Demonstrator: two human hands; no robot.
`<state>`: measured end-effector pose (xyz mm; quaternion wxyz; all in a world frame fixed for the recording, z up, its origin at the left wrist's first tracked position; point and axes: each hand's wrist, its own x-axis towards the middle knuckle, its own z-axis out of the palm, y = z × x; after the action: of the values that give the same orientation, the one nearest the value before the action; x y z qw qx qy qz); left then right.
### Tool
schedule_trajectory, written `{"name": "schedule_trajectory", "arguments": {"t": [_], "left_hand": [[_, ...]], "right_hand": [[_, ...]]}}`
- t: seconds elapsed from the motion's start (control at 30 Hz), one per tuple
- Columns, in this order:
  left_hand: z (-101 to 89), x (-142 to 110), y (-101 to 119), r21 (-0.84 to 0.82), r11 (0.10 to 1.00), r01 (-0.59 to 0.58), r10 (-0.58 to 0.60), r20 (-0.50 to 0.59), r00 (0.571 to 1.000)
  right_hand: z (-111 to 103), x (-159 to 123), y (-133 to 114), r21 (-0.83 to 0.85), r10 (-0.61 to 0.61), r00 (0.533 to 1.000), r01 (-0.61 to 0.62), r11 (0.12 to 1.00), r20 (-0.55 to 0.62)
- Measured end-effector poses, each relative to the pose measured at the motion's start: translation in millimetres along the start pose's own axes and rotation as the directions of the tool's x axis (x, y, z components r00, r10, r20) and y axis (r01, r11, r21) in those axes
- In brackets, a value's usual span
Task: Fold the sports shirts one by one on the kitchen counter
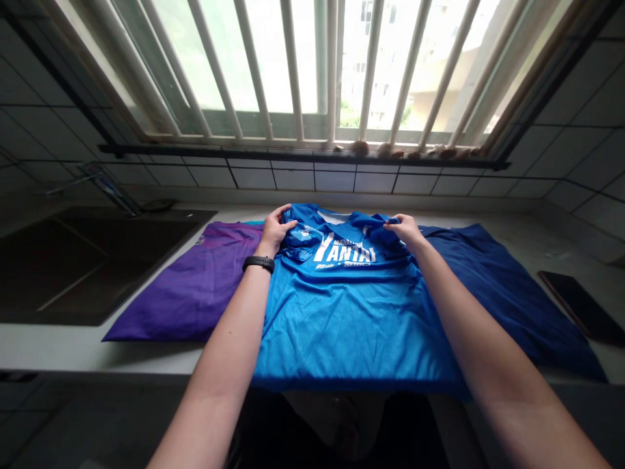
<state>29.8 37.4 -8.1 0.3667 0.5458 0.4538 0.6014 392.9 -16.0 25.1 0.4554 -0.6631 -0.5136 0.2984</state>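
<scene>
Bright blue jersey (pixel 342 326) lay spread on the surface (pixel 493 244), its hem hanging slightly over the front edge and its white "YANTAI" lettering (pixel 344 251) facing up. Its upper part was bunched and folded, with the sleeves turned in toward the chest. The left hand (pixel 276 229) sat on the upper left of the garment, its fingers (pixel 284 213) curled over gathered cloth near the collar, gripping it lightly. The right hand (pixel 405 229) pinched a thick fold of the fabric at the upper right, with the fingertips (pixel 389 223) closed on the bunched sleeve. A black wristband (pixel 258 263) circled the left wrist.

The jersey overlapped two other flat garments: a purple shirt (pixel 185 286) on the left and a navy shirt (pixel 512 293) on the right. Beyond the navy shirt, a dark smartphone (pixel 573 306) lay on the surface near its right edge. A dark sink (pixel 83 260) with a metal faucet (pixel 110 189) sat to the left. Behind everything rose a tiled wall (pixel 254 177) beneath a barred window (pixel 293 65), whose sill held a row of small brown objects (pixel 359 148), too small to identify.
</scene>
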Motion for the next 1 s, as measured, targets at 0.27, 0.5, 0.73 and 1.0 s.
{"name": "schedule_trajectory", "arguments": {"t": [0.27,0.5,0.73,1.0], "left_hand": [[1.1,-5.5,57.8,0.037,0.99,-0.134,0.134,-0.011,0.991],[-19.8,-12.0,101.8,0.091,0.98,-0.175,0.169,0.071,0.983],[-32.9,-22.3,101.9,0.22,0.97,-0.102,0.074,0.13,0.989],[-31.2,-41.7,81.9,0.385,0.923,0.015,-0.167,0.363,0.917]], "right_hand": [[-29.5,-18.7,-24.2,-0.027,-0.122,0.992,0.121,0.992,-0.03],[-50.9,-20.1,-47.2,0.275,-0.186,0.981,0.166,0.947,0.049],[-61.5,-24.3,-47.1,-0.053,-0.045,0.999,0.046,0.998,0.024],[-52.6,-35.9,-39.5,-0.165,0.254,0.915,-0.211,0.963,0.312]]}}
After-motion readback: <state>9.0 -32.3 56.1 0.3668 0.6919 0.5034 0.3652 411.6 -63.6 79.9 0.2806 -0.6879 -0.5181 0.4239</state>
